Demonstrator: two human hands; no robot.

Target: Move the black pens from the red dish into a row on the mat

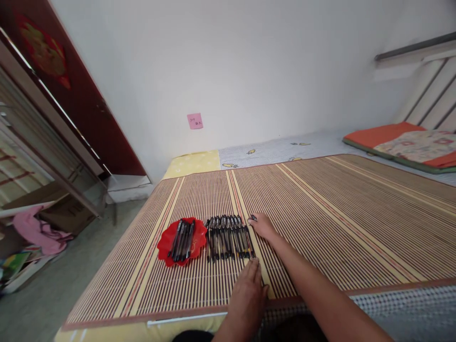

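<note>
Several black-capped pens [228, 237] with clear barrels lie side by side in a row on the striped mat [306, 237], caps toward the wall. My right hand [261, 225] is closed at the row's upper right end, with the black end of a pen [252, 217] showing at its fingers; the rest of that pen is hard to make out. Below the row's right end, my left hand [247, 289] lies with fingers stretched out and thumb apart, fingertips at the lower ends of the last pens. A red scalloped plate [163, 244] left of the row holds several more pens.
A white wall [249, 71] with a pink note [194, 121] stands behind the bed. At the far right lies an orange folded cushion [388, 135]. To the left, beyond the bed's edge, are a dark red door [85, 99] and a cardboard box [66, 211].
</note>
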